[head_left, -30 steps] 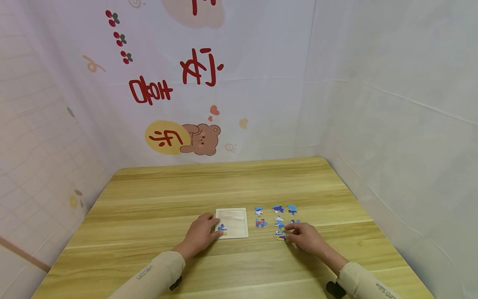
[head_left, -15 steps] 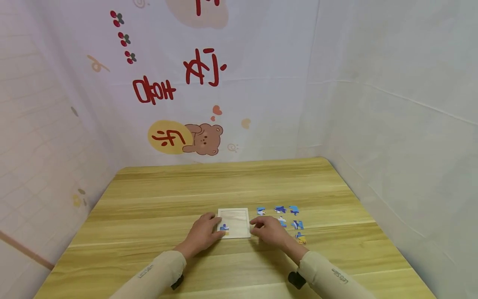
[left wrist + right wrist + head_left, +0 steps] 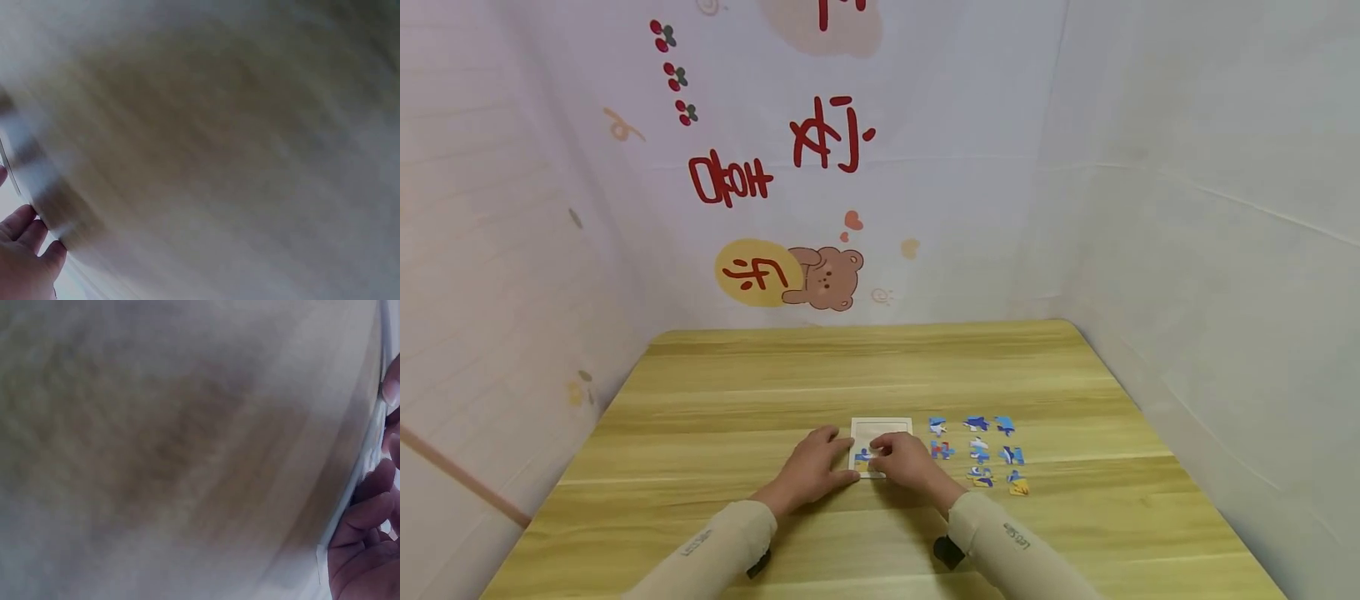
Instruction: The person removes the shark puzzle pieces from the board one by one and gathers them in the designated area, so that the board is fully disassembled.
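Note:
A shallow white square puzzle tray (image 3: pixel 882 421) lies on the table. One blue-and-yellow jigsaw piece (image 3: pixel 861 461) sits in its near left corner. My left hand (image 3: pixel 808 469) holds the tray at the left side, thumb at the near corner and fingertips along the edge. In the left wrist view only part of the left hand (image 3: pixel 28 250) shows, at the lower left. My right hand (image 3: pixel 906 461) is over the tray's near right part, bent fingertips right beside the piece; I cannot tell whether they pinch it. Bent fingers of the right hand (image 3: pixel 369 531) also show in the right wrist view.
To the right of the tray, several loose jigsaw pieces lie in rows, among them a red-and-blue piece (image 3: pixel 942 450) and a yellow-and-blue piece (image 3: pixel 1018 483). The wooden table (image 3: pixel 760 383) meets white cloth walls (image 3: pixel 955 208) at the back and sides.
My right hand has moved left, from the loose pieces past the tray's right edge to over the tray. My left hand stays at the tray. The head view has shifted slightly.

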`<state>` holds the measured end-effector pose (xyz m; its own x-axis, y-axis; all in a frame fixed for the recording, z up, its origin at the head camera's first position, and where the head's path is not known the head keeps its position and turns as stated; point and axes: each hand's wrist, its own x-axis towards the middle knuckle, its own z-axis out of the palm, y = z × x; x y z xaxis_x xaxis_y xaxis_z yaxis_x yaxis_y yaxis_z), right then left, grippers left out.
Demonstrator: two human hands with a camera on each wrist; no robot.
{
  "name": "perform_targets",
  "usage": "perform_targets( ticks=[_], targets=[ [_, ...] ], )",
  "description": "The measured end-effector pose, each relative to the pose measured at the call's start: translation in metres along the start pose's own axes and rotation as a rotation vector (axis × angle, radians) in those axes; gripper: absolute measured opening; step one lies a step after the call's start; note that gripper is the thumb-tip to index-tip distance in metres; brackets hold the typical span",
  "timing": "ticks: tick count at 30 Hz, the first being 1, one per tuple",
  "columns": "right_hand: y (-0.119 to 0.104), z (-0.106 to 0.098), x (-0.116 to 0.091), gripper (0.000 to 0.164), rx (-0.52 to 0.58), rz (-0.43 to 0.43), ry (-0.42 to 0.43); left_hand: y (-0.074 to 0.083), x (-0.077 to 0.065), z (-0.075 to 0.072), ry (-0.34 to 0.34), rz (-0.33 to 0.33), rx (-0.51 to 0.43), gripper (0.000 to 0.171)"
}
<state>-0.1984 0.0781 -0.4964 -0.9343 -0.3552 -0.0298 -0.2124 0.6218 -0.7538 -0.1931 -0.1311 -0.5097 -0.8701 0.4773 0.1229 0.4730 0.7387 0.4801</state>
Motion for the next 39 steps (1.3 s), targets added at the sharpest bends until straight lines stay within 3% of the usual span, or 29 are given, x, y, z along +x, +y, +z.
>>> perform_targets(
  ticks=[9,19,26,39],
  targets=[
    [0.003,0.005,0.003,0.03,-0.073,-0.038,-0.035,-0.003,0.001,0.006,0.021,0.002,0.018,0.057],
    [-0.003,0.011,0.004,0.037,0.072,-0.02,-0.001,0.0,0.001,0.002,0.008,0.004,0.005,0.057],
    [-0.003,0.014,0.001,0.035,0.062,-0.024,0.053,0.006,0.0,-0.001,0.002,0.015,-0.008,0.056],
    [0.005,-0.001,-0.012,0.03,0.181,0.021,0.076,0.003,0.0,0.002,0.002,-0.018,0.006,0.056]
  ],
)
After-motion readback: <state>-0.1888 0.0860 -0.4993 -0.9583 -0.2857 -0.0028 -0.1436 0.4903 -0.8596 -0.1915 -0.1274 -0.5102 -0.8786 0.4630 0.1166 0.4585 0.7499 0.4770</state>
